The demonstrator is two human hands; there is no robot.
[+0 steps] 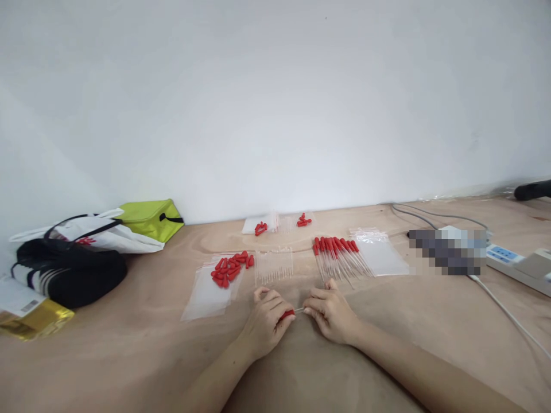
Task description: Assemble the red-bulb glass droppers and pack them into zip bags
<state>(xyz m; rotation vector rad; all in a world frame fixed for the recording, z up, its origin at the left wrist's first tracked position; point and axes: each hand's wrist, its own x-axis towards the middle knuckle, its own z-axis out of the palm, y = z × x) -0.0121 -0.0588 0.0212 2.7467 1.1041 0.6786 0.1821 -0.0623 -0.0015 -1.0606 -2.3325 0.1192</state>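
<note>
The brown desk (150,350) is spread with parts. Near its front edge, the left hand (264,322) and right hand (331,315) are held close, each grip pinched narrow. To the right, a fan of capped tubes (336,252) appears finished; a row of bare tubes (274,267) and a heap of loose bulbs (232,269) seem left unjoined. Between the hands, a thin tube (299,310) is held by the right, a red bulb (287,314) by the left; full seating cannot be told.
</note>
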